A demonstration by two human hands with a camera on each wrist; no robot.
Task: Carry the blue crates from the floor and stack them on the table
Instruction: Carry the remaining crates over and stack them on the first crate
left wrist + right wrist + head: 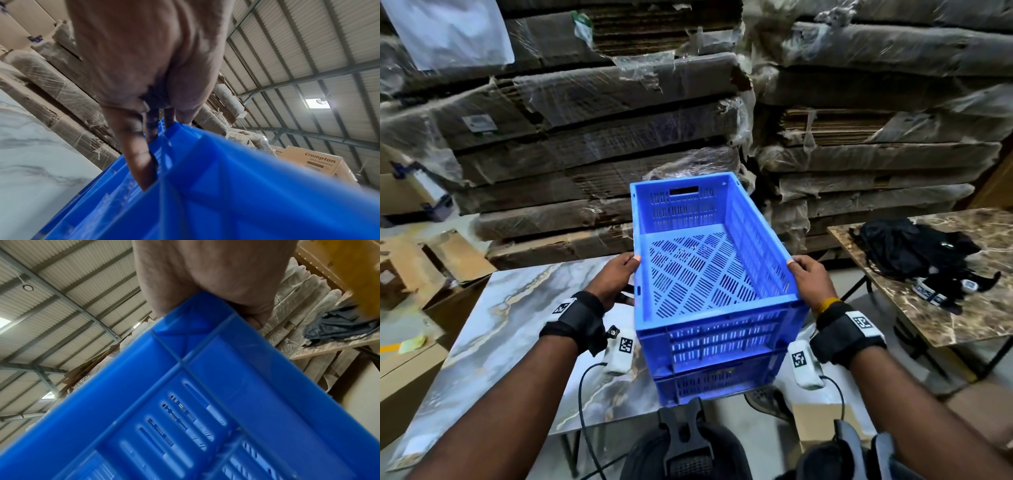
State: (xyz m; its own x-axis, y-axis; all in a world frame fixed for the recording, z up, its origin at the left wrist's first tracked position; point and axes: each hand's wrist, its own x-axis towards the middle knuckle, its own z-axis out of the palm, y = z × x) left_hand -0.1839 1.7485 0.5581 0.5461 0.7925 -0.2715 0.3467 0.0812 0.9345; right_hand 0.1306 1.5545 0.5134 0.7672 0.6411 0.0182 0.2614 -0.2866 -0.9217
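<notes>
Gripping the upper blue crate point(709, 260) by its long rims, your left hand point(616, 277) and right hand point(813, 279) have fingers clamped outside, thumbs on top. Between your fingers it sits over the lower blue crate point(709, 383) on the marble table point(500, 325); judging by this, settle it square before letting go.

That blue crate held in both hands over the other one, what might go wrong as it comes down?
1. The top crate sits skewed over the lower crate; it may not seat squarely and could rock.
2. The left hand and right hand grip the long rims with thumbs hooked over the top edge; fingers under the rim could get pinched.
3. The stack stands near the marble table's front edge, so a nudge might tip it off.
</notes>
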